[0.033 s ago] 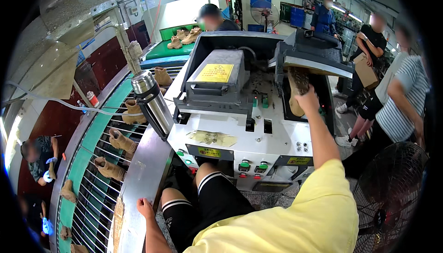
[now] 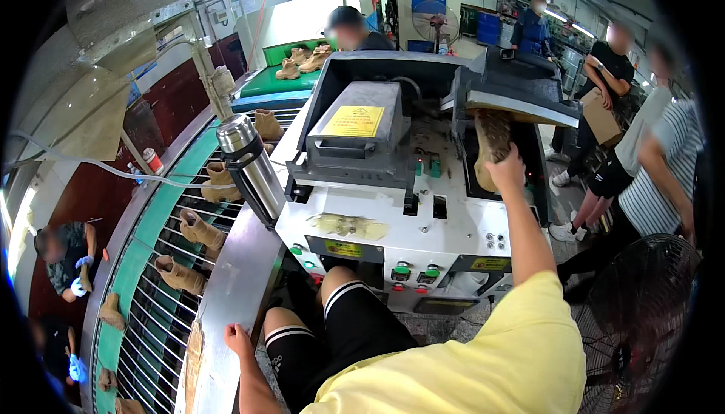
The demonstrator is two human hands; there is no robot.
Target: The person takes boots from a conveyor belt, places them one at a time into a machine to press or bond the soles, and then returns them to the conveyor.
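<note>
I am sitting right up against the big white and grey box-shaped shoe machine (image 2: pixel 393 210), my knees tucked under its button panel so that its dark open bay is lying within my arm's reach. To the left of my left hand, the curved green conveyor with its wire rack (image 2: pixel 158 278) is carrying more tan boots (image 2: pixel 198 229) past me, so the next ones are arriving close by. A tall steel vacuum flask (image 2: pixel 253 168) is standing on the counter's metal edge (image 2: pixel 226 301), up and ahead of my left hand, clear of the machine. My right hand (image 2: pixel 507 168) is reaching up and forward, fingers curled around the tan suede boot (image 2: pixel 489 142), pressing it sole-outward into the bay under the dark cover; the boot is lying directly under and just beyond my palm. My left hand (image 2: pixel 239 338) is resting low on the counter's edge, fingers closed over it, steadying me.
</note>
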